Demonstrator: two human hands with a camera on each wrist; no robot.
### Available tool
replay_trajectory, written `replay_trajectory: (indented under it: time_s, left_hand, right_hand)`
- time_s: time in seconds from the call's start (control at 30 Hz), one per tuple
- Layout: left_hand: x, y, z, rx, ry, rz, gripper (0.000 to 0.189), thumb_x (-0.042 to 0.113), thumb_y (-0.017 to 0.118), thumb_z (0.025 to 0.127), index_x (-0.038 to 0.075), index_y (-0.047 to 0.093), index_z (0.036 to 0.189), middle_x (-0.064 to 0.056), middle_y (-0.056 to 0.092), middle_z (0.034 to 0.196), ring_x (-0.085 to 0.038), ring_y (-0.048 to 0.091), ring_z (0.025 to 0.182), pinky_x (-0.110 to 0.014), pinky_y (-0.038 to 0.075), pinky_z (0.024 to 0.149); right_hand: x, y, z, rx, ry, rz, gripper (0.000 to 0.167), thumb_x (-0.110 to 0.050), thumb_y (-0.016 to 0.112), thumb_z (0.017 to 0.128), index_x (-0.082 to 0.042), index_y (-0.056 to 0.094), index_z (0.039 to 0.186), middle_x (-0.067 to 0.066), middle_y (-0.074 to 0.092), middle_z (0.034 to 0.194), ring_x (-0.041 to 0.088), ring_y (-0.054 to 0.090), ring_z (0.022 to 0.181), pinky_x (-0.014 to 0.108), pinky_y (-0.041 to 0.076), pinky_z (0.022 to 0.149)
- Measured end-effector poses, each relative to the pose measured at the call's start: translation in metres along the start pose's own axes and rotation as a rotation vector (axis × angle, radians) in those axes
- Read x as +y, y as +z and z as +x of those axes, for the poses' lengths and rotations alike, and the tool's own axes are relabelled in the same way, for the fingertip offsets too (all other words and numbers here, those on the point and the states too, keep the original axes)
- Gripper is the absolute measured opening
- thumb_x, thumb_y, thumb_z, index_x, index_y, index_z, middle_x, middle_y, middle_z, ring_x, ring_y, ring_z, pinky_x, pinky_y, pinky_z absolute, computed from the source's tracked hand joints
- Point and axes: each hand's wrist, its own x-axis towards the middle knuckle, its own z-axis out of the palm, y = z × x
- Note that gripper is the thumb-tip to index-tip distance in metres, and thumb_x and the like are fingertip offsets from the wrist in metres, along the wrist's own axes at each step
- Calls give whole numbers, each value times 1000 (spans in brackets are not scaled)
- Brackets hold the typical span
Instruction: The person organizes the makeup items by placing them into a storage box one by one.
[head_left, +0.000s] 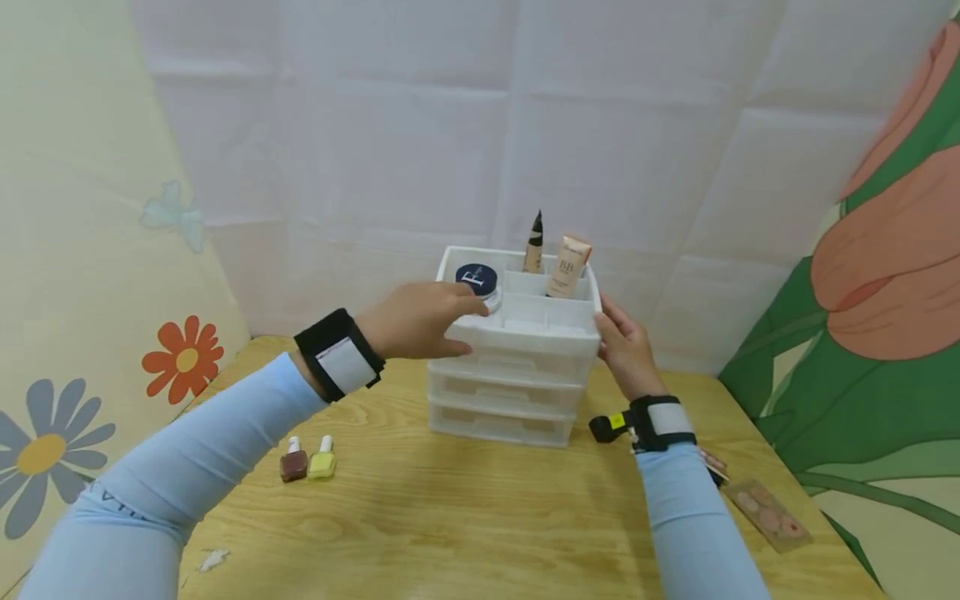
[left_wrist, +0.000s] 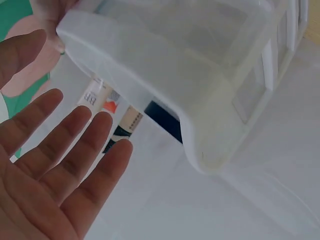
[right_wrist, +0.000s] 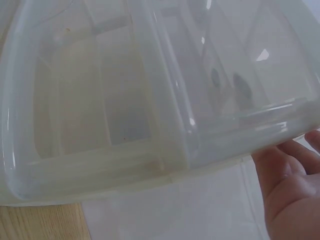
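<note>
A white plastic drawer organizer (head_left: 517,375) with clear drawers and an open divided top stands on the table. My left hand (head_left: 416,321) hovers at its front left top edge, beside a round jar with a dark blue lid (head_left: 477,279). In the left wrist view, the fingers (left_wrist: 75,145) are spread and nearly straight, with nothing in them. My right hand (head_left: 628,350) holds the organizer's upper right side, thumb toward the front and fingers behind. In the top compartments stand a BB cream tube (head_left: 568,267) and a slim beige tube with a black pointed cap (head_left: 534,246).
On the wooden table (head_left: 450,517), a dark red nail polish bottle (head_left: 294,464) and a yellow one (head_left: 322,462) stand at left. A flat makeup palette (head_left: 768,514) lies at right, near small items partly hidden by the sleeve. A white scrap (head_left: 213,560) lies at front left.
</note>
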Motion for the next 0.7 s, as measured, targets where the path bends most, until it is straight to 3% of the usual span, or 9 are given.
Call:
replay_trajectory:
  time_s: [0.33, 0.5, 0.7]
  left_hand:
    - [19, 39, -10, 190, 171, 96, 44, 29, 80, 78, 6, 67, 114, -6, 65, 105, -18, 63, 87, -30, 55, 69]
    - [24, 61, -8, 290, 260, 115, 43, 27, 81, 77, 3, 67, 110, -8, 64, 102, -20, 62, 85, -30, 53, 74]
    - [27, 81, -5, 389, 284, 196, 43, 25, 83, 73, 5, 68, 108, -7, 64, 101, -21, 62, 89, -31, 53, 78]
  right_hand:
    - [1, -1, 1, 7, -14, 9, 61, -39, 52, 99, -16, 32, 153, 9, 29, 156, 18, 47, 123, 18, 50, 84]
    - [0, -1, 1, 9, -5, 7, 61, -39, 52, 99, -17, 33, 153, 8, 30, 156, 19, 46, 124, 18, 49, 84]
    - [-1, 1, -1, -2, 2, 18, 60, -39, 51, 100, -19, 32, 153, 7, 28, 157, 21, 44, 127, 18, 49, 85]
